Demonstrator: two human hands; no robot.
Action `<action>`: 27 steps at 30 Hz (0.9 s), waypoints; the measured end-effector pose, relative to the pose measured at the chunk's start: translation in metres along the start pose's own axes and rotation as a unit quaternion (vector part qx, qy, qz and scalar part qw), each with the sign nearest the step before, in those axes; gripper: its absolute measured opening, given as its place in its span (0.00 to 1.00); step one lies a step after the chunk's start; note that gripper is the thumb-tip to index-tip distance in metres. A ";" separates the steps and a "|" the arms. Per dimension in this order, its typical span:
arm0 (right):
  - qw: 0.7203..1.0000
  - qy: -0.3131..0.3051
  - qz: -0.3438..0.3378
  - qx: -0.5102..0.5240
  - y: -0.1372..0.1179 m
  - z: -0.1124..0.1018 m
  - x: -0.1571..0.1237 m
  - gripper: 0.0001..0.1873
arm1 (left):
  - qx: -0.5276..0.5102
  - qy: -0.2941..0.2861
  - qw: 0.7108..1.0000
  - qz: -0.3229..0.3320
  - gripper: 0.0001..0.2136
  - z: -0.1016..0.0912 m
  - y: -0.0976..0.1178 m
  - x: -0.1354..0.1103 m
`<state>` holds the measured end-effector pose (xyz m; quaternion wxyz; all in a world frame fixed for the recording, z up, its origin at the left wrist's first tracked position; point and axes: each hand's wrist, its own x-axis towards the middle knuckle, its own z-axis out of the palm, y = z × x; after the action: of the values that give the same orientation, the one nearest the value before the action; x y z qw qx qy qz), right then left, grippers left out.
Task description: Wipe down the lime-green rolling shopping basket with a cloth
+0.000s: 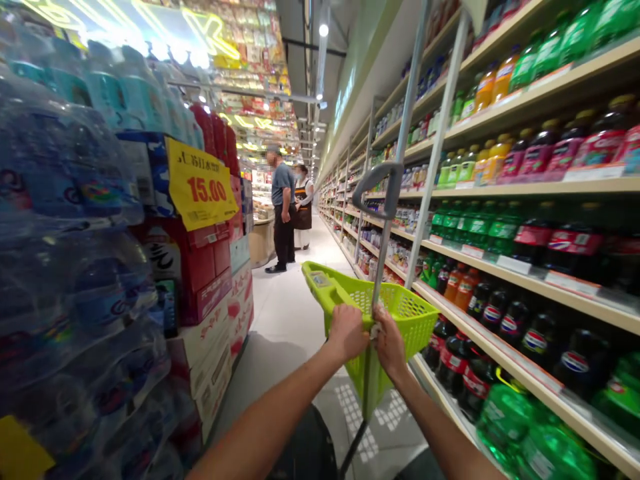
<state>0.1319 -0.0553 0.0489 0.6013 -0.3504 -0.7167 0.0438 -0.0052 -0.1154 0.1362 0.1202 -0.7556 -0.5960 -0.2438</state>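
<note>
A lime-green shopping basket (410,333) with perforated sides stands in front of me, a grey pole (384,250) rising from its near side. At the pole's top is a dark grey loop handle (379,191). My left hand (346,332) is closed on the basket's near rim, left of the pole. Right beside the pole, my right hand (391,343) is closed with a crumpled white tissue (376,329) between its fingers. The tissue appears pressed against the pole. Both hands' fingertips are partly hidden.
Shelves of drink bottles (540,247) line the right side. Wrapped bottle packs (75,267) and stacked cartons (210,267) with a yellow price sign (203,185) rise on the left. Two people (284,207) (303,207) stand farther along the pale floor (270,310).
</note>
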 end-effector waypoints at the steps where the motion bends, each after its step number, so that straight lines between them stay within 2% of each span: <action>1: 1.000 -0.003 0.009 -0.006 0.001 -0.006 -0.001 0.22 | -0.017 -0.019 0.999 0.025 0.20 -0.003 -0.006 0.001; 3: 0.999 -0.003 0.023 -0.024 0.000 -0.016 -0.002 0.20 | -0.031 -0.035 0.997 0.054 0.26 -0.008 -0.019 0.002; 6: 0.998 0.013 0.029 -0.051 -0.011 -0.029 0.001 0.16 | -0.043 -0.044 0.997 0.043 0.26 -0.005 -0.026 0.002; 11: 0.997 0.007 -0.019 -0.069 -0.038 -0.049 0.012 0.18 | -0.043 -0.022 0.998 0.030 0.23 0.010 0.006 -0.001; 14: 0.996 -0.009 -0.045 -0.071 -0.043 -0.060 0.024 0.17 | -0.063 -0.043 0.993 0.093 0.23 0.006 0.018 0.002; 16: 0.997 -0.017 -0.007 -0.074 -0.040 -0.069 0.035 0.17 | -0.080 -0.052 0.988 0.119 0.23 0.001 0.014 0.007; 20: 0.987 -0.019 0.118 -0.104 -0.029 -0.083 0.051 0.19 | -0.049 -0.005 0.999 0.005 0.21 -0.001 -0.001 0.013; 22: 0.983 -0.025 0.128 -0.129 -0.030 -0.083 0.052 0.21 | -0.023 0.006 1.000 -0.010 0.23 0.004 -0.003 0.013; 24: 0.984 -0.038 0.097 -0.148 -0.036 -0.077 0.049 0.23 | -0.019 0.005 1.000 0.003 0.23 0.007 0.001 0.011; 27: 0.987 -0.045 0.052 -0.147 -0.045 -0.062 0.048 0.23 | -0.083 -0.005 0.996 0.003 0.21 0.004 0.013 0.013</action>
<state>0.1654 -0.0845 0.1272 0.5073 -0.4697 -0.7224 -0.0146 0.0100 -0.1059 0.1404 0.0542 -0.7657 -0.5723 -0.2884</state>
